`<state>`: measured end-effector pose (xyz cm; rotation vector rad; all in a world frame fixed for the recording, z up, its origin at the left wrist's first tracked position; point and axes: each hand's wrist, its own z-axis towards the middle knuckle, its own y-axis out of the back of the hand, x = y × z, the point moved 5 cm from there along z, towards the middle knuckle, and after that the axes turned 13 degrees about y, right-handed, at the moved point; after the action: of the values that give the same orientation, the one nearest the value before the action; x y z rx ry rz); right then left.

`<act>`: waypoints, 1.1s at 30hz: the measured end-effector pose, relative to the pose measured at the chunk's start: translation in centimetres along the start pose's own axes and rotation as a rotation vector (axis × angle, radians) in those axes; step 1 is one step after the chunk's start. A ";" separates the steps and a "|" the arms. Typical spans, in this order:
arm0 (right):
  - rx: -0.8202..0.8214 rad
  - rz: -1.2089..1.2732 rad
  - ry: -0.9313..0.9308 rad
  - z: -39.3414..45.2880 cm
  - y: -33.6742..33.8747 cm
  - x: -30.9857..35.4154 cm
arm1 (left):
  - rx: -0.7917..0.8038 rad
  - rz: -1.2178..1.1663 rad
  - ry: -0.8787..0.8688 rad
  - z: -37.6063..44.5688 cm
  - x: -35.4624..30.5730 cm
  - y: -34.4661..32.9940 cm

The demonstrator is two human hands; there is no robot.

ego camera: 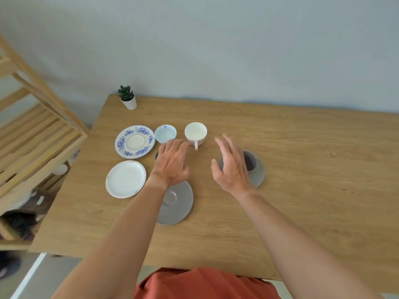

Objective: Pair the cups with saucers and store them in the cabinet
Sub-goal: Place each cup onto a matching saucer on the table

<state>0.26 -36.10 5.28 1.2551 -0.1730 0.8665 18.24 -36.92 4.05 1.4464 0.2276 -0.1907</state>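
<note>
Two bare forearms reach forward over a wooden table (pixel 302 190) from the near edge, above an orange-red garment (pixel 205 285) at the bottom of the view. Nearest on the tabletop lies an empty grey saucer (pixel 179 203), partly covered by the left wrist. To its left sits a plain white saucer (pixel 125 179), also empty.

The left hand (pixel 172 162) hangs palm down, fingers loosely spread and slightly curled, holding nothing; its fingertips are just beside the handle of the white cup (pixel 196 133), though contact cannot be made out. A dark rim shows at the hand's left edge, too hidden to identify. The right hand (pixel 232 167) is blurred, fingers apart and extended, empty, hovering in front of a dark cup (pixel 250 161) that stands on a second grey saucer (pixel 259 175).

Farther back, a blue-flowered saucer (pixel 135 141) lies empty, and just right of it, nearly touching its rim, stands a small pale blue cup (pixel 165 133) with a blue mark inside its far wall, too small to read. The white cup stands upright to the right of that, directly on the table. At the far left corner is a small potted succulent (pixel 127 99) against the pale wall (pixel 216 50).

A slatted wooden shelf unit (pixel 32 134) stands left of the table; something white and blue sits on it, unclear. No readable writing or brand shows anywhere.
</note>
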 end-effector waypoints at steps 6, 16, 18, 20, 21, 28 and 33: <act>0.283 -0.012 0.055 -0.9 -5.7 3.3 | 0.186 -0.092 0.174 -0.5 6.6 -0.1; 0.701 -0.184 0.090 -5.1 -10.0 2.0 | 0.192 -0.209 0.153 -0.4 7.8 -0.9; 0.686 -0.185 0.084 -4.8 -9.9 1.8 | 0.116 -0.255 0.104 -0.9 7.5 -0.5; 0.662 -0.180 0.056 -4.4 -9.6 1.7 | 0.063 -0.306 0.097 -1.6 7.2 -0.2; 0.649 -0.173 0.036 -4.2 -9.5 1.5 | 0.050 -0.319 0.095 -1.9 7.0 -0.1; 0.587 -0.166 -0.104 -4.0 -8.9 0.5 | 0.116 -0.291 0.074 -4.1 6.1 -1.1; 0.598 -0.167 -0.110 -4.0 -8.8 0.5 | 0.089 -0.289 0.061 -4.6 5.3 -1.1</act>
<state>4.96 -32.80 -2.45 1.8483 0.1150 0.7253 22.82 -32.43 1.04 1.5053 0.4842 -0.3965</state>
